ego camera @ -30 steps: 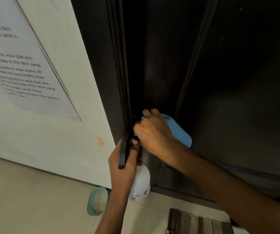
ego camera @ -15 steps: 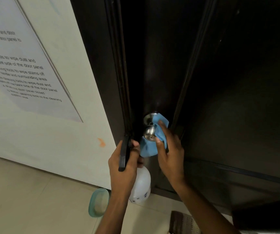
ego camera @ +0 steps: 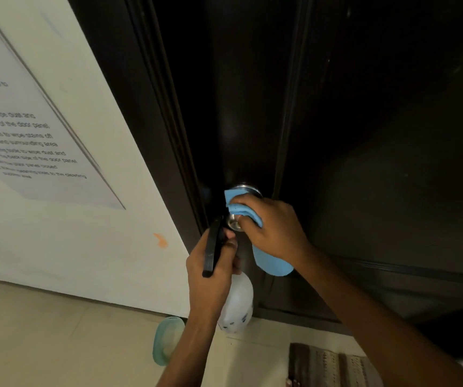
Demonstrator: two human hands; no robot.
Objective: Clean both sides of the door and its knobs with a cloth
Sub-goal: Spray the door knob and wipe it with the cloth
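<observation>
1. Head view: your right hand (ego camera: 273, 227) pinches the blue cloth (ego camera: 245, 212) around the metal knob (ego camera: 236, 220) on the dark door (ego camera: 364, 135).
2. Your left hand (ego camera: 213, 269) grips the spray bottle (ego camera: 237, 301); twist the cloth fully round the knob.

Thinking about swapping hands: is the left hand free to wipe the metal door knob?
Probably not: the left hand grips a white spray bottle, and the right hand with the blue cloth covers the round metal door knob.
</observation>
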